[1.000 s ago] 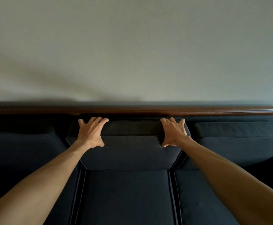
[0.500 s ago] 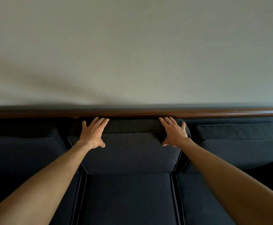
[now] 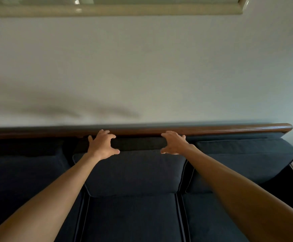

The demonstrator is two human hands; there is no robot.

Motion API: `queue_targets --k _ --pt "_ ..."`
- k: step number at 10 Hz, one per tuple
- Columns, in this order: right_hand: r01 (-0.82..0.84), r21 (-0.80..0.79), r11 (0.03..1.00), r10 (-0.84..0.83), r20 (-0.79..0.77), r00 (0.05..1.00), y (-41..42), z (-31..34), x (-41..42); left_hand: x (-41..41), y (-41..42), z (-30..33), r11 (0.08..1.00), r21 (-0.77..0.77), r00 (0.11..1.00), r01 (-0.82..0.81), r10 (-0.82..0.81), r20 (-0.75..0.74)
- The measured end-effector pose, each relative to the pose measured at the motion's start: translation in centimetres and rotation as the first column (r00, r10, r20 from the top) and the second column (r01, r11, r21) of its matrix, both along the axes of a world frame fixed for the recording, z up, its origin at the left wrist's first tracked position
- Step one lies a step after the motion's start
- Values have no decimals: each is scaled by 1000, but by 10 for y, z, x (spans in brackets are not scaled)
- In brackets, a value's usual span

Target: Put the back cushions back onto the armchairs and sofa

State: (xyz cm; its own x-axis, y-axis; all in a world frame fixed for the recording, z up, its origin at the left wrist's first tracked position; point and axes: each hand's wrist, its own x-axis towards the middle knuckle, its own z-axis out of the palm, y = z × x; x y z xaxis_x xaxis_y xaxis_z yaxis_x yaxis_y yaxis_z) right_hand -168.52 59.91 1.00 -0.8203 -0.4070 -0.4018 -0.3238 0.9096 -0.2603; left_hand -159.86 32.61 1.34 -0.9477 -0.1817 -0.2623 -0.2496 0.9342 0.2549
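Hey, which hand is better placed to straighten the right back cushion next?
Right. The right hand sits on the middle dark fabric back cushion's top edge nearest the right dark back cushion; the left hand would have to cross over.

A pale grey wall (image 3: pixel 159 67) rises behind, and a cream picture frame (image 3: pixel 114 11) hangs across its top, glinting with small reflections.
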Motion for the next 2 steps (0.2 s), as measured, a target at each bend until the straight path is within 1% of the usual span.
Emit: queue_targets --k 1,2 --pt "38 -255 966 -46 -25 999 -2 76 12 3 15 72 979 197 981 -59 94 -171" --pt "-8 -558 830 -82 -137 987 -6 167 48 22 38 159 909 415 908 -34 201 -367"
